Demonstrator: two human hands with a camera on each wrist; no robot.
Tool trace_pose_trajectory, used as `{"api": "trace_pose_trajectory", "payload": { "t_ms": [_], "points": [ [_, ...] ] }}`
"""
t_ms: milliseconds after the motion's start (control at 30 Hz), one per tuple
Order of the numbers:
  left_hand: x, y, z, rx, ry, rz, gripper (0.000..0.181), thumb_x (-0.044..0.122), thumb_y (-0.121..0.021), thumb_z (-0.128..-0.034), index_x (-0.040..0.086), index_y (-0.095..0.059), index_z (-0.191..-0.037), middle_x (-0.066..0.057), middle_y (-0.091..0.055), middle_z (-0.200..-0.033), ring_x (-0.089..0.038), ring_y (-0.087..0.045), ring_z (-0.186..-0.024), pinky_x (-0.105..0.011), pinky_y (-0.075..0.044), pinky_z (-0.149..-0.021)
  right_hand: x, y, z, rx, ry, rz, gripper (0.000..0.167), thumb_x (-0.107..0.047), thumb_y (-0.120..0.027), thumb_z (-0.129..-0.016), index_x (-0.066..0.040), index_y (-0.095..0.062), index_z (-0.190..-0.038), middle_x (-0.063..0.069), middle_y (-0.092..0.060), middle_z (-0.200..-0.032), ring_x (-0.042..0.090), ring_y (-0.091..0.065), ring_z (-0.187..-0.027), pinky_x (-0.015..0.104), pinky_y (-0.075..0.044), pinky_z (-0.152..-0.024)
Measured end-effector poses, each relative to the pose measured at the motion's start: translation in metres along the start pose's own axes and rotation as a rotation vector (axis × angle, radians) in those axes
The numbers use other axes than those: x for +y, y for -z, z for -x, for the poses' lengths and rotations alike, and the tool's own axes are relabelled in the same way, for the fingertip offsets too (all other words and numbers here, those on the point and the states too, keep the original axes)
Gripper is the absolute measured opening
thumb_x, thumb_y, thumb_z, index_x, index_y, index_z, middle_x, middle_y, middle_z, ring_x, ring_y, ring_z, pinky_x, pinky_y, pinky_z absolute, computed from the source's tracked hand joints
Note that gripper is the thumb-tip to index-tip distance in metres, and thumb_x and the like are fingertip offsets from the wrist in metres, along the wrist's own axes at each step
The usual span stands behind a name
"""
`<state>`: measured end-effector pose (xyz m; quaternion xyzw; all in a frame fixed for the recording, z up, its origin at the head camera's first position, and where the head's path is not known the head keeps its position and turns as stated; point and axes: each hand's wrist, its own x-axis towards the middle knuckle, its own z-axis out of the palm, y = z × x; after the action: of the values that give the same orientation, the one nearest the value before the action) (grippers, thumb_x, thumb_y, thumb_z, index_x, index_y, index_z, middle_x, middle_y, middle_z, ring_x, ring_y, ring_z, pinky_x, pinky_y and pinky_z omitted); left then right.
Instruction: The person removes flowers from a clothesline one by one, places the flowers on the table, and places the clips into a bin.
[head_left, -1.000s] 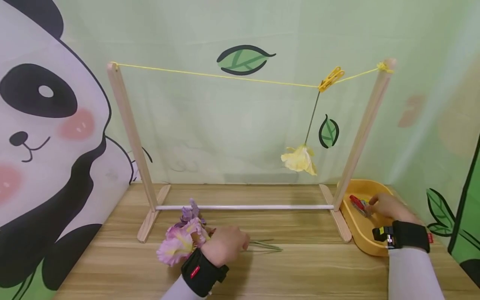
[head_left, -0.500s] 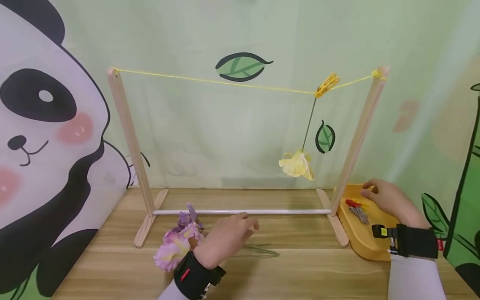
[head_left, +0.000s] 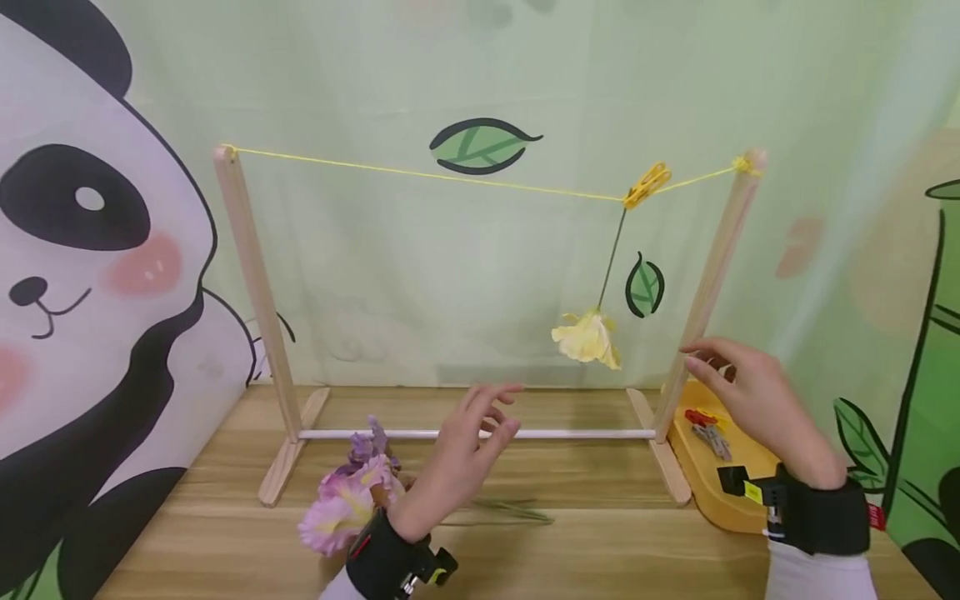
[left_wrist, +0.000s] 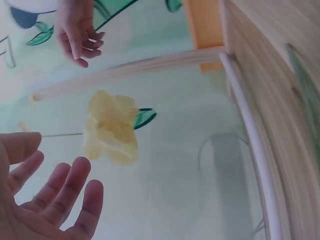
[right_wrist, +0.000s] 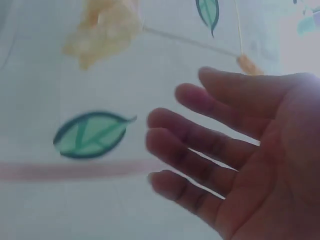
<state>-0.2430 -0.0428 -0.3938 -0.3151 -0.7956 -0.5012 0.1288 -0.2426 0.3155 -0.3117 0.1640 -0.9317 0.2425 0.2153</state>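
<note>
A yellow flower (head_left: 587,338) hangs head down from a yellow string (head_left: 420,173), its stem held by a yellow clothespin (head_left: 647,185). My left hand (head_left: 457,458) is raised above the table, fingers spread and holding nothing. Beneath and left of it lie pink and purple flowers (head_left: 341,504), their green stems (head_left: 517,508) reaching right. My right hand (head_left: 757,404) hovers over the yellow tray (head_left: 731,508), near the right post; the right wrist view shows its relaxed fingers (right_wrist: 185,140) with nothing between them. Red and grey clothespins (head_left: 711,437) lie in the tray.
Two wooden posts (head_left: 255,292) carry the string, joined low down by a white rod (head_left: 577,434). A green backdrop (head_left: 360,275) with a panda and leaves hangs behind the wooden table (head_left: 585,558).
My left hand has let go of the flowers and risen off them. My right hand has left the clothespins in the tray and lifted. The camera view has tilted up slightly.
</note>
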Motion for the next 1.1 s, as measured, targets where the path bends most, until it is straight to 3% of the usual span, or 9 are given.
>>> {"api": "trace_pose_trajectory", "payload": {
  "t_ms": [67,233,367,533,667,867,1000,1100],
  "points": [
    [0.001,0.003,-0.003,0.020,-0.006,0.059,0.040,0.021,-0.057,-0.1090,0.015,-0.054,-0.149,-0.005,-0.058,-0.128,-0.020,-0.063,-0.106,-0.041,-0.054,-0.091,-0.008,-0.006,-0.001,0.055,0.050,-0.028,0.026,-0.014,-0.062,-0.106,0.000,-0.069,-0.126,0.012,-0.071,-0.104,0.020,-0.059,-0.089,0.017,-0.044,-0.074],
    [0.001,0.010,-0.016,0.055,0.001,0.115,0.037,0.020,-0.058,-0.1090,0.016,-0.056,-0.146,-0.007,-0.059,-0.126,-0.022,-0.063,-0.109,-0.042,-0.054,-0.092,-0.022,-0.019,-0.007,0.130,0.120,-0.080,0.024,-0.010,-0.064,-0.105,-0.002,-0.069,-0.126,0.010,-0.070,-0.104,0.009,-0.054,-0.090,0.014,-0.043,-0.076],
    [0.005,0.013,-0.036,0.072,-0.008,0.136,0.035,0.021,-0.057,-0.1094,0.014,-0.059,-0.143,-0.010,-0.059,-0.124,-0.024,-0.063,-0.109,-0.044,-0.054,-0.092,-0.029,-0.015,-0.015,0.150,0.136,-0.096,0.026,-0.011,-0.063,-0.105,-0.002,-0.068,-0.129,0.012,-0.070,-0.106,0.007,-0.053,-0.092,0.014,-0.041,-0.078],
    [0.014,0.015,-0.068,0.082,-0.031,0.131,0.033,0.021,-0.057,-0.1094,0.013,-0.061,-0.141,-0.008,-0.060,-0.121,-0.023,-0.063,-0.108,-0.041,-0.054,-0.090,-0.043,0.004,-0.040,0.208,0.183,-0.126,0.027,-0.012,-0.061,-0.106,-0.001,-0.067,-0.130,0.014,-0.068,-0.111,0.004,-0.051,-0.094,0.015,-0.040,-0.080],
    [0.018,0.013,-0.093,0.066,-0.030,0.089,0.033,0.020,-0.057,-0.1095,0.012,-0.060,-0.141,-0.008,-0.061,-0.120,-0.022,-0.062,-0.107,-0.036,-0.053,-0.089,-0.057,0.017,-0.065,0.303,0.268,-0.128,0.026,-0.004,-0.063,-0.104,0.003,-0.068,-0.128,0.020,-0.063,-0.118,0.014,-0.053,-0.098,0.021,-0.040,-0.083],
    [0.021,0.005,-0.124,0.021,-0.024,0.032,0.033,0.016,-0.056,-0.1094,0.008,-0.059,-0.142,-0.012,-0.062,-0.120,-0.024,-0.061,-0.109,-0.032,-0.051,-0.093,-0.072,0.031,-0.100,0.398,0.339,-0.063,0.025,-0.002,-0.065,-0.102,0.006,-0.067,-0.126,0.027,-0.052,-0.126,0.039,-0.050,-0.116,0.045,-0.039,-0.096],
    [0.026,0.002,-0.138,0.000,-0.021,0.014,0.037,0.018,-0.055,-0.1100,0.008,-0.056,-0.145,-0.014,-0.061,-0.129,-0.023,-0.060,-0.117,-0.032,-0.050,-0.096,-0.079,0.043,-0.122,0.418,0.374,-0.002,0.025,-0.003,-0.064,-0.103,0.006,-0.067,-0.126,0.028,-0.052,-0.130,0.042,-0.045,-0.123,0.049,-0.035,-0.104],
    [0.028,-0.001,-0.145,-0.009,-0.011,0.000,0.040,0.020,-0.054,-0.1104,0.009,-0.053,-0.149,-0.015,-0.060,-0.136,-0.023,-0.058,-0.122,-0.033,-0.049,-0.099,-0.082,0.051,-0.134,0.390,0.375,0.041,0.026,-0.003,-0.063,-0.103,0.004,-0.067,-0.129,0.026,-0.055,-0.133,0.043,-0.045,-0.127,0.051,-0.032,-0.110]
  ]
}}
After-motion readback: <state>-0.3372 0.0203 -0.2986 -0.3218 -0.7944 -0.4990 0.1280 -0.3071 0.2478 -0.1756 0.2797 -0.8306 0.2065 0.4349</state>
